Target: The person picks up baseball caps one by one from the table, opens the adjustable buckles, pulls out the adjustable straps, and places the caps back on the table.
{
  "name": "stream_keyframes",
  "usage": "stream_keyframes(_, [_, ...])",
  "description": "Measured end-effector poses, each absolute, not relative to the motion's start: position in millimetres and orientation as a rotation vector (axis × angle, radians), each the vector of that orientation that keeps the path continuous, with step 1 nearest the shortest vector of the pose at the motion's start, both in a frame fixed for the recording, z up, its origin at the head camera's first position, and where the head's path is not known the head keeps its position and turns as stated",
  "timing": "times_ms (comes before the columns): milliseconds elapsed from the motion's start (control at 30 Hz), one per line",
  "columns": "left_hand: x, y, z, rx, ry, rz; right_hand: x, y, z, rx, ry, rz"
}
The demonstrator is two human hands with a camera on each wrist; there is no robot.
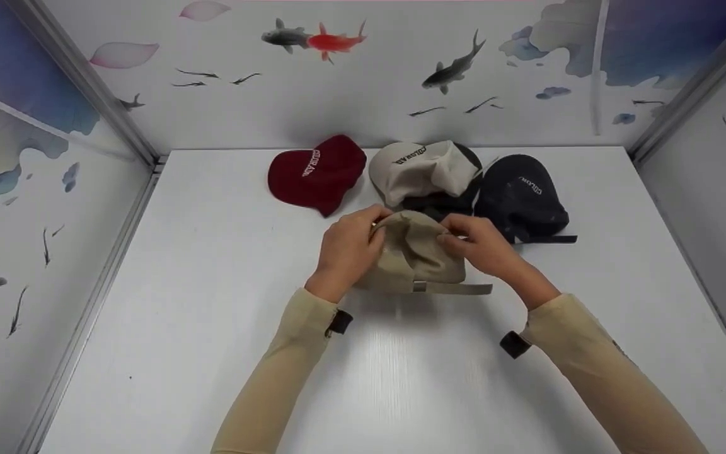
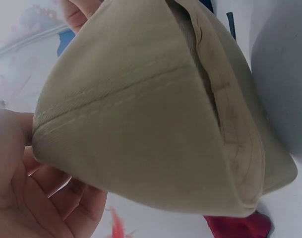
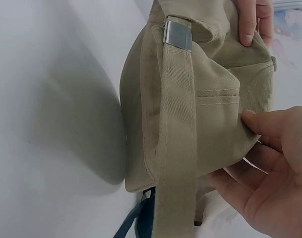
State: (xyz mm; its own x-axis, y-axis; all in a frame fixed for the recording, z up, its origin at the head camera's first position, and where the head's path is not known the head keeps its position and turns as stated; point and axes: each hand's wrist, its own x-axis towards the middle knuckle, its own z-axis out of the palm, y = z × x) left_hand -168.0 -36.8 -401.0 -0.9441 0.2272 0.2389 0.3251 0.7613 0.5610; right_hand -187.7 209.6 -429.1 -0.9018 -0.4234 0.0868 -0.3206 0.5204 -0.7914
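A khaki baseball cap (image 1: 394, 265) is held between both hands over the white table, its back strap (image 1: 460, 289) and metal buckle (image 3: 178, 34) toward the person. My left hand (image 1: 351, 246) pinches the crown at the left, thumb on one side and fingers on the other, as the left wrist view shows. On the right, my right hand (image 1: 479, 243) pinches the crown fabric between thumb and fingers. The crown is creased between the hands in the head view. Past the cap lie a cream cap (image 1: 416, 170) and a dark navy cap (image 1: 520, 195).
A dark red cap (image 1: 322, 173) lies at the back left of the white table (image 1: 212, 328). Under the cream cap shows a black cap (image 1: 464, 198). Walls printed with fish enclose the back and sides, including the back wall (image 1: 375, 82).
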Motion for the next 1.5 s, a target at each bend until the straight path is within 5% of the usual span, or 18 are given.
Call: stream_keyframes(1500, [-153, -58, -428, -0.761, -2.824, -1.683, -160, 213, -412, -0.325, 2.445, -1.608])
